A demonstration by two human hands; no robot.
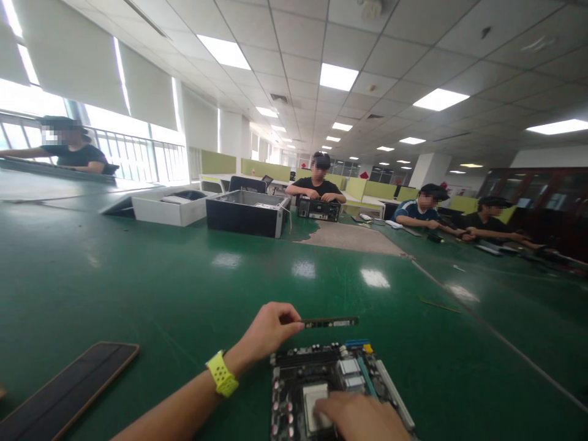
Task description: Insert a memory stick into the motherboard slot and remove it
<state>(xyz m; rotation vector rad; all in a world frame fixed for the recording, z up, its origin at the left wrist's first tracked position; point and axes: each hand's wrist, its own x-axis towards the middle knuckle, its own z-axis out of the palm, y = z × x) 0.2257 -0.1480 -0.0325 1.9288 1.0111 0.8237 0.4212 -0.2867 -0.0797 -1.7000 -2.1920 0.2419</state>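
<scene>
My right hand (365, 418) partly covers the pale block (310, 405) on the circuit board (316, 372); whether its fingers part, I cannot tell. The circuit board lies on the bench (184, 282). Near the circuit board's far edge, my left hand (274, 327) pinches one end of a memory stick (331, 322).

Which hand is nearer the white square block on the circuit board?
Right. Your right hand is over the white square block; your left hand is farther, near the circuit board's far-left corner, holding a strip.
</scene>
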